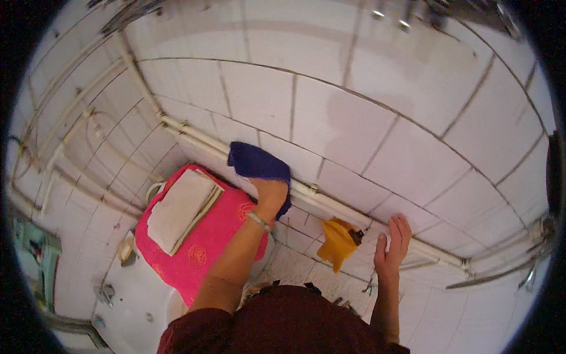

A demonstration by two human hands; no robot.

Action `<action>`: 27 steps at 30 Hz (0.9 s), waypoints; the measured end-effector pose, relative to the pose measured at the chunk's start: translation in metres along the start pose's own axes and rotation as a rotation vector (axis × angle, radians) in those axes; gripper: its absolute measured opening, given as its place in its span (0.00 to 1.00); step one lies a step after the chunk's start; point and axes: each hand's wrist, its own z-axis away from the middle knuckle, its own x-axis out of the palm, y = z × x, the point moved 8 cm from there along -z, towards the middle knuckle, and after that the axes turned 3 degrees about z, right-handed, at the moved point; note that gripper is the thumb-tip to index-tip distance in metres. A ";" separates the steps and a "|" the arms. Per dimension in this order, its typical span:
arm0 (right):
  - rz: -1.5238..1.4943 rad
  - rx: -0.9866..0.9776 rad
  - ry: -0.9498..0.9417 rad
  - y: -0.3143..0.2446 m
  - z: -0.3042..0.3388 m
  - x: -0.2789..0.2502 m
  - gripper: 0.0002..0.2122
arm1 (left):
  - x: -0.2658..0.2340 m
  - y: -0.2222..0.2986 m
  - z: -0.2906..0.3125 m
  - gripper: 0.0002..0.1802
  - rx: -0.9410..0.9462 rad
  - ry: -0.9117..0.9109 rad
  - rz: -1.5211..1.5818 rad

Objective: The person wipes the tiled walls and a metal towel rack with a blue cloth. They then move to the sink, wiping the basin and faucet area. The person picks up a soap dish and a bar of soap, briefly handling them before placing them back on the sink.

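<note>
A dark blue cloth lies over the pale pipes that run along the tiled wall. My left hand is on this cloth, gripping it against the pipes; its fingertips are hidden by the cloth. A bracelet circles my left wrist. Farther right, my right hand is empty, its fingers stretched toward the wall and the thumb apart. It is by the same pipe run, though whether it touches is unclear. Between my hands, a yellow cloth-like piece hangs just below the pipes.
Below my left arm, a bright pink cover bears a folded beige cloth. A white washbasin with a metal tap stands at lower left. More pipes cross the left wall. Metal fittings line the top edge.
</note>
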 end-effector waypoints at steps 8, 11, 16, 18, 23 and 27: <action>0.181 -0.097 0.063 -0.019 -0.007 -0.003 0.15 | 0.046 -0.011 -0.008 0.16 -0.156 -0.014 -0.259; 0.331 -0.121 0.097 -0.021 -0.022 -0.016 0.13 | 0.062 -0.039 -0.026 0.16 -0.313 -0.008 0.057; 0.425 -0.176 0.263 -0.027 -0.055 -0.036 0.15 | 0.062 -0.146 -0.061 0.10 -0.380 0.293 -0.098; 0.477 -0.205 0.317 -0.033 -0.065 -0.030 0.15 | 0.067 -0.166 -0.072 0.10 -0.444 0.190 -0.179; 0.684 -0.412 0.361 -0.046 -0.091 -0.012 0.16 | 0.074 -0.230 -0.105 0.13 -0.606 -0.136 0.165; 0.610 -0.447 0.592 -0.072 -0.108 -0.006 0.17 | 0.070 -0.288 -0.122 0.15 -0.613 0.189 0.172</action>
